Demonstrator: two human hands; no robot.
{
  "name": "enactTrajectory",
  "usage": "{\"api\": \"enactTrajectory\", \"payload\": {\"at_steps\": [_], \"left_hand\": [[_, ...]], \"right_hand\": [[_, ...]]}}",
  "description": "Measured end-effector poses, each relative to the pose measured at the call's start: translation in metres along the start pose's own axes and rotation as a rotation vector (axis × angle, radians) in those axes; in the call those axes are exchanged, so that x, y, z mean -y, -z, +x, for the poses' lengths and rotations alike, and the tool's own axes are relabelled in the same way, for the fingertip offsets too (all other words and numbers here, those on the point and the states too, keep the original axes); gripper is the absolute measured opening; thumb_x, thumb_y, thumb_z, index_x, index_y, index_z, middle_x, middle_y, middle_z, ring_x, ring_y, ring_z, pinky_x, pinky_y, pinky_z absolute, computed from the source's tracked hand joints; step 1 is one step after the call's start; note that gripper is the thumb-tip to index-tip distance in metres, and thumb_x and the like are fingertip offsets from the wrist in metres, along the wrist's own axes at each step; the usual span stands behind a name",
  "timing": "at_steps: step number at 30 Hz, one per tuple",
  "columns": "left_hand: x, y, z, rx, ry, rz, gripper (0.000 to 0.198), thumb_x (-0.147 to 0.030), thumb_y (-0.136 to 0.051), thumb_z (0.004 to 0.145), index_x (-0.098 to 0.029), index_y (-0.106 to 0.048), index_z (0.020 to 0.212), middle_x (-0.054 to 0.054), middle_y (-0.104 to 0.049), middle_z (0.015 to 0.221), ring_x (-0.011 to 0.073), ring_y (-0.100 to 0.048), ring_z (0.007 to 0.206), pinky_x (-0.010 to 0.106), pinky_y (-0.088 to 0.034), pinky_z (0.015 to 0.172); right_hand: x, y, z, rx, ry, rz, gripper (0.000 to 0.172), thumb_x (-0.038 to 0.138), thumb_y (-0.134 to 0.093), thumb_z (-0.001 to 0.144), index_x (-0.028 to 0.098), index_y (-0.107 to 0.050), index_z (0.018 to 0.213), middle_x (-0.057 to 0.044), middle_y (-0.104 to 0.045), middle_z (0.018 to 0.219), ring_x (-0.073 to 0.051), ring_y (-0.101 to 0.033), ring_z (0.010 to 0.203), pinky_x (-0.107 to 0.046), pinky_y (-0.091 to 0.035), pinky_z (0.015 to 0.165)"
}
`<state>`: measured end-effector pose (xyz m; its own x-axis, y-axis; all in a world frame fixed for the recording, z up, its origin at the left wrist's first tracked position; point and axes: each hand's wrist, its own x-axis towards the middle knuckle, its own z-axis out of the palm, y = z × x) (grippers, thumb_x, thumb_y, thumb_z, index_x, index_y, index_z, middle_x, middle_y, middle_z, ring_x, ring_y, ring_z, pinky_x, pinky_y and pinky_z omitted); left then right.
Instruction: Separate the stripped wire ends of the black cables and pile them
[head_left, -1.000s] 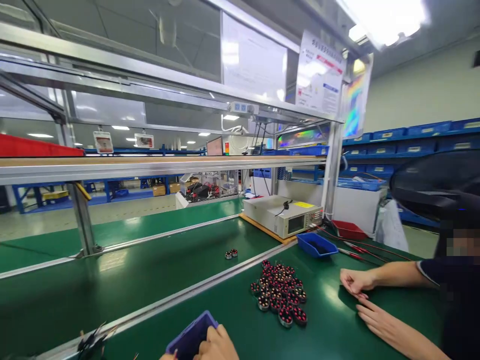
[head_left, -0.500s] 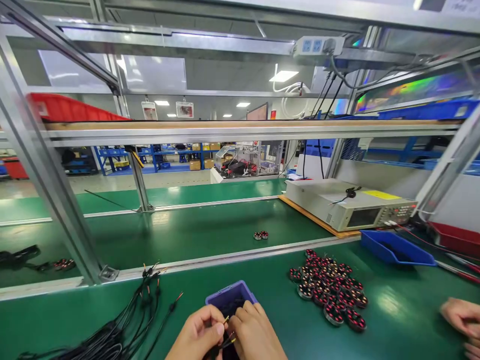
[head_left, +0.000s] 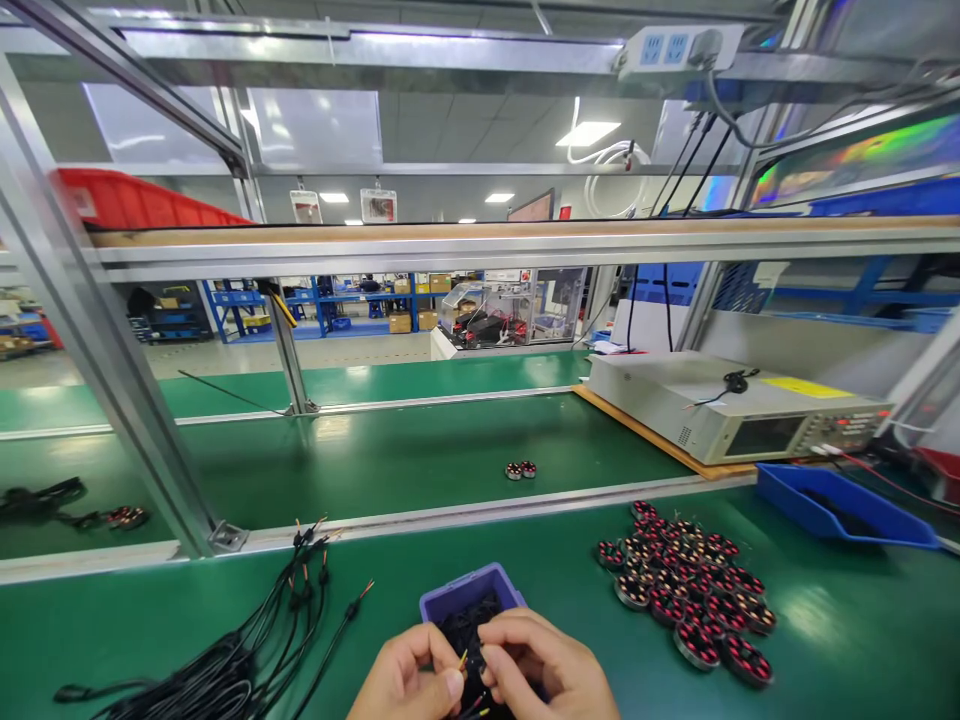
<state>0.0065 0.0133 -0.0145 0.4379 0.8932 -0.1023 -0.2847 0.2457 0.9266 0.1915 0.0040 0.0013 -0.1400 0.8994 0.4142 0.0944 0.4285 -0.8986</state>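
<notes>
My left hand (head_left: 412,675) is closed, its thumb and forefinger pinching a thin cable with a yellow wire end (head_left: 463,660). Close to that wire end, my right hand (head_left: 551,665) pinches a small dark piece (head_left: 481,648), mostly hidden by the fingertips. Both hands are over the near part of a purple bin (head_left: 437,606), which holds many small black pieces (head_left: 480,612). Below the fingers, more coloured wire ends (head_left: 474,712) show, partly covered by the hands. A bundle of black cables (head_left: 225,665) with bared wire tips lies to the left.
Many round motor-like parts with red and copper coils (head_left: 690,585) lie on the right. Two more (head_left: 520,470) lie beyond the metal rail (head_left: 450,515). A blue tray (head_left: 840,510) and a grey instrument (head_left: 720,400) stand farther right. A metal post (head_left: 112,330) rises at left.
My right hand has drawn slightly away to the right of my left, uncovering more of the bin's contents. Another person's hands at the right edge are out of view. The view has shifted.
</notes>
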Motion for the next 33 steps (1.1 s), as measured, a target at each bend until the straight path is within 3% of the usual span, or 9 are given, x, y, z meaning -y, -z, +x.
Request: {"api": "enactTrajectory", "payload": {"at_steps": [9,16,23,28,33], "left_hand": [[-0.001,0.001,-0.005,0.022,0.041,0.061,0.050,-0.060,-0.082,0.066,-0.018,-0.055,0.073,-0.006,-0.052,0.058,0.0044,-0.040,0.044,0.017,-0.027,0.046],[0.012,0.004,-0.004,0.015,0.010,0.055,0.050,-0.059,-0.083,0.065,-0.017,-0.056,0.075,-0.004,-0.053,0.062,0.0047,-0.035,0.049,0.017,-0.024,0.047],[0.015,0.006,-0.003,0.018,-0.012,0.053,0.049,-0.057,-0.083,0.067,-0.017,-0.056,0.074,-0.005,-0.052,0.062,0.0043,-0.035,0.049,0.017,-0.025,0.047],[0.011,0.006,-0.005,0.024,0.001,0.051,0.048,-0.056,-0.083,0.067,-0.017,-0.056,0.074,-0.006,-0.051,0.059,0.0037,-0.036,0.047,0.016,-0.028,0.047],[0.001,0.002,-0.008,0.010,0.060,0.088,0.050,-0.060,-0.082,0.066,-0.018,-0.056,0.075,-0.007,-0.051,0.055,0.0048,-0.043,0.045,0.015,-0.032,0.046]], "right_hand": [[0.015,-0.004,-0.003,-0.120,-0.056,-0.010,0.040,0.059,-0.064,0.088,0.020,-0.075,0.083,-0.006,-0.071,0.077,-0.015,-0.066,0.051,-0.021,-0.059,0.050],[0.018,-0.004,-0.003,-0.090,-0.041,-0.087,0.042,0.060,-0.060,0.089,0.021,-0.074,0.081,-0.006,-0.071,0.076,-0.015,-0.066,0.051,-0.021,-0.059,0.051],[0.018,-0.001,-0.003,-0.072,0.005,-0.076,0.025,0.044,-0.066,0.089,0.021,-0.074,0.081,-0.004,-0.072,0.077,-0.014,-0.066,0.052,-0.019,-0.057,0.051],[0.018,0.003,-0.002,-0.005,0.103,-0.189,0.011,0.026,-0.062,0.090,0.022,-0.072,0.086,-0.004,-0.072,0.081,-0.015,-0.069,0.059,-0.017,-0.056,0.053],[0.020,0.003,-0.001,0.048,0.227,-0.320,0.017,0.013,-0.058,0.088,0.023,-0.071,0.090,-0.004,-0.074,0.085,-0.015,-0.071,0.067,-0.017,-0.057,0.063]]}}
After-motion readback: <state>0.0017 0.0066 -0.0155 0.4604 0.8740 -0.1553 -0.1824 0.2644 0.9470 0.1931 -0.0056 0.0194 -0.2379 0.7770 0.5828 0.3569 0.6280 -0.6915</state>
